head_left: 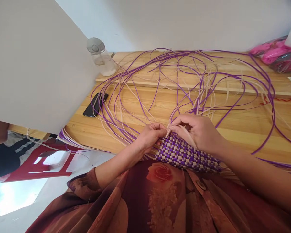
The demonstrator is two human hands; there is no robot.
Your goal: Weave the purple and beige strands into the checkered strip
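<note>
Purple and cream strips cross in a checked weave (184, 154) that lies at the near edge of the worktop (244, 126), partly over the person's lap. Both hands meet at its upper left corner. The left hand (150, 136) has its grip closed, fingertips pinched on strip ends at the weave's edge. The right hand (199, 131) rests on top of the weave, its thumb and forefinger pinched shut on a cream strip (169, 132) just where the two hands touch. A further cream strip runs under the right palm across the weave.

From the weave, long loose strips (184, 74), purple and cream mixed, fan out in wide loops over most of the worktop, reaching its far and right parts. A black phone (95, 105) lies flat near the left edge, with several strips crossing over it. A clear bottle (100, 56) with a grey lid stands at the far left corner, beside a white panel (34, 61). At the far right sits a bag of pink stuff (276, 55), blurred. Below the worktop's left edge a red chair (41, 160) shows on the floor. The lap is covered by brown cloth (160, 197) printed with a rose.
</note>
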